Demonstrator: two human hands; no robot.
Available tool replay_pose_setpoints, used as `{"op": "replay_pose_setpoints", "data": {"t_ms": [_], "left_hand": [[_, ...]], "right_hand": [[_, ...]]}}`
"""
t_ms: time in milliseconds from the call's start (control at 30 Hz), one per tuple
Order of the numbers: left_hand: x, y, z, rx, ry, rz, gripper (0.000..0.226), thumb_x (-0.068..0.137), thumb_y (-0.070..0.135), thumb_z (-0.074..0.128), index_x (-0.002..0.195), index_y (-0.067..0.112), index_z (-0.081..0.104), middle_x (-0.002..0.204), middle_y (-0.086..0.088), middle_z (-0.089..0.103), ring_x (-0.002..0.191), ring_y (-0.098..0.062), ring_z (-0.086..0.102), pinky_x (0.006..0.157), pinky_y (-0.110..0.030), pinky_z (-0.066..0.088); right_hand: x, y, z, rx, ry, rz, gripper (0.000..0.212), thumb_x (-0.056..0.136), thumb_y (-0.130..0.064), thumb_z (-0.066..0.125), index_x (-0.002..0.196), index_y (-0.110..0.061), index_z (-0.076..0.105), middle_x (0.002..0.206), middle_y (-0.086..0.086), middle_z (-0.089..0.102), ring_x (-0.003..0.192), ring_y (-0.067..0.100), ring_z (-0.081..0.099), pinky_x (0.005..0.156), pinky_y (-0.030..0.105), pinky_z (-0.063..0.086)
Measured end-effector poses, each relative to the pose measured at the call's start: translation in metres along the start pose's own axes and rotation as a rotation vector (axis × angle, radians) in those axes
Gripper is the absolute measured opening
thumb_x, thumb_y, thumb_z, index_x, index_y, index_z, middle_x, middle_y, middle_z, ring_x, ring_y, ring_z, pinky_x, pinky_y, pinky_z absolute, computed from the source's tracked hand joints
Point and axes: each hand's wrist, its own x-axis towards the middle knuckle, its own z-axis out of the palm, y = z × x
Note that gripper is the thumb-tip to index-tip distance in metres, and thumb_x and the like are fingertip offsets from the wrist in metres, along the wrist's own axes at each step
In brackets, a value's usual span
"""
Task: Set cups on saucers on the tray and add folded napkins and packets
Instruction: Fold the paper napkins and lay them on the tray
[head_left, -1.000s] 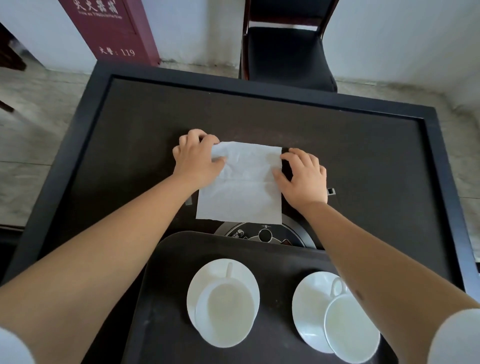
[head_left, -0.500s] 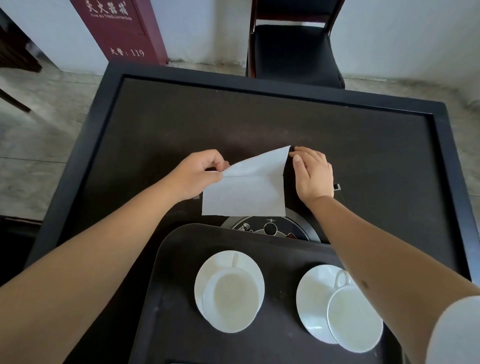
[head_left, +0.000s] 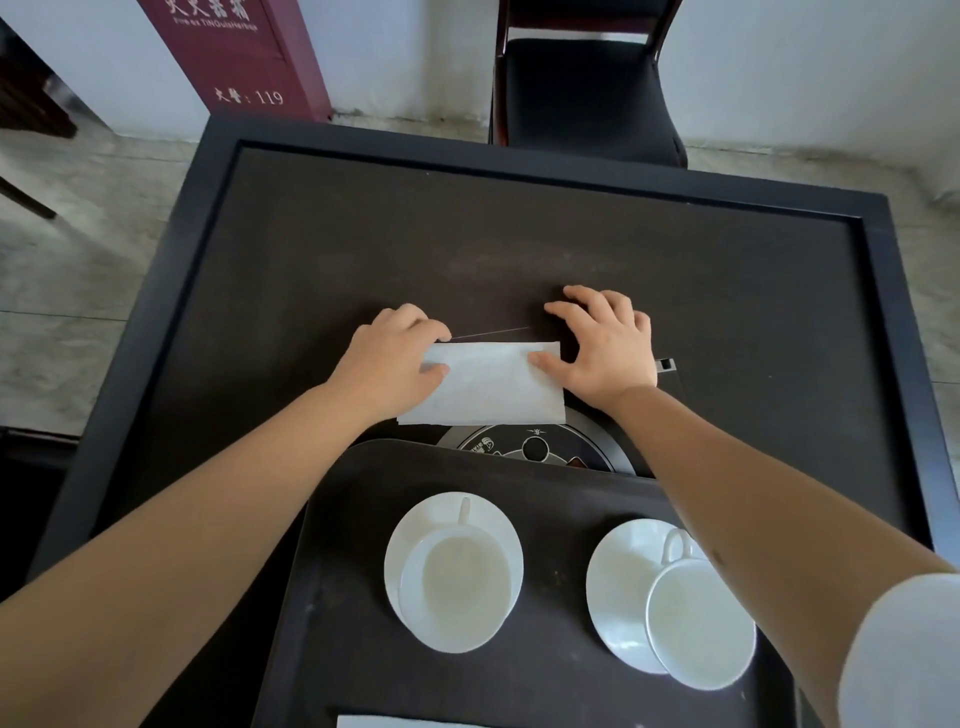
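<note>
1. Folding has just moved on: the napkin (head_left: 485, 382), open and flat on the table (head_left: 727, 291) a second ago, then lifted by its far edge, now lies doubled over into a narrower band.
2. That gives one napkin its first fold; it has not yet reached the tray (head_left: 353, 597), where both cups already sit on saucers.
3. The napkin lies on the table just beyond the tray's far rim, its long axis running left to right, parallel to that rim, with the crease at its far edge.
4. The left hand (head_left: 389, 358) pinches the napkin's left end, fingers curled.
5. The right hand (head_left: 605, 345) is spread wide, thumb pressing the napkin's right end flat.
</note>
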Motion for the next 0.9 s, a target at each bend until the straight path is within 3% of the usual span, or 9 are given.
{"op": "replay_pose_setpoints", "data": {"t_ms": [133,267,367,467,567,633,767,900], "left_hand": [[0.004,0.006,0.001,-0.021,-0.019,-0.049,0.005,0.088,0.026,0.062,0.088,0.026,0.056,0.109,0.004,0.049,0.096,-0.017,0.042,0.077,-0.035,0.035],[0.003,0.016,-0.004,-0.077,-0.054,-0.097,0.017,0.088,0.018,0.06,0.079,0.028,0.05,0.096,0.007,0.055,0.085,-0.014,0.05,0.067,-0.03,0.042],[-0.001,0.023,-0.008,-0.149,-0.121,-0.202,0.012,0.09,0.016,0.057,0.091,0.027,0.052,0.087,0.005,0.058,0.073,-0.013,0.056,0.059,-0.028,0.049],[-0.009,0.028,-0.015,-0.217,-0.147,-0.246,0.013,0.092,0.019,0.058,0.103,0.026,0.058,0.094,0.004,0.058,0.078,-0.014,0.056,0.056,-0.02,0.042],[-0.019,0.032,-0.028,-0.282,-0.128,-0.239,0.006,0.092,0.021,0.061,0.093,0.027,0.058,0.094,0.004,0.059,0.079,-0.014,0.057,0.055,-0.018,0.041],[-0.028,0.035,-0.04,-0.349,-0.132,-0.222,0.012,0.092,0.021,0.062,0.085,0.029,0.056,0.092,0.005,0.06,0.081,-0.015,0.058,0.058,-0.019,0.043],[-0.047,0.043,-0.068,-0.454,-0.079,-0.229,0.012,0.087,0.023,0.064,0.082,0.032,0.058,0.087,0.007,0.061,0.081,-0.013,0.06,0.061,-0.023,0.048],[-0.077,0.06,-0.094,-0.565,0.004,-0.268,0.011,0.087,0.026,0.068,0.087,0.033,0.059,0.092,0.01,0.061,0.085,-0.01,0.059,0.064,-0.026,0.049]], "right_hand": [[-0.004,-0.002,0.001,0.07,0.022,-0.151,0.039,0.083,-0.051,0.058,0.112,-0.027,0.066,0.133,-0.005,0.055,0.125,0.024,0.042,0.099,0.049,0.034],[-0.004,-0.002,0.0,0.096,0.006,-0.174,0.024,0.085,-0.043,0.063,0.101,-0.025,0.069,0.13,-0.004,0.058,0.123,0.024,0.045,0.097,0.046,0.033],[-0.007,-0.006,-0.005,0.121,-0.034,-0.129,0.013,0.088,-0.038,0.064,0.09,-0.026,0.068,0.132,-0.005,0.058,0.125,0.021,0.044,0.099,0.044,0.032],[-0.015,-0.012,-0.014,0.248,-0.086,-0.04,0.007,0.088,-0.03,0.065,0.083,-0.025,0.066,0.126,-0.005,0.061,0.122,0.02,0.047,0.1,0.041,0.035],[-0.028,-0.022,-0.033,0.517,-0.131,0.189,0.013,0.089,-0.027,0.065,0.078,-0.031,0.06,0.092,-0.006,0.068,0.09,0.015,0.06,0.078,0.03,0.046],[-0.038,-0.028,-0.047,0.595,-0.153,0.262,0.013,0.089,-0.028,0.066,0.079,-0.032,0.059,0.077,-0.009,0.065,0.071,0.009,0.059,0.064,0.025,0.047],[-0.055,-0.039,-0.081,0.737,-0.203,0.299,0.017,0.087,-0.019,0.072,0.096,-0.031,0.065,0.091,-0.01,0.067,0.081,0.007,0.062,0.06,0.013,0.048],[-0.082,-0.054,-0.121,0.925,-0.179,0.357,0.016,0.087,-0.013,0.07,0.074,-0.022,0.068,0.084,0.0,0.068,0.083,0.019,0.065,0.066,0.022,0.05]]}}
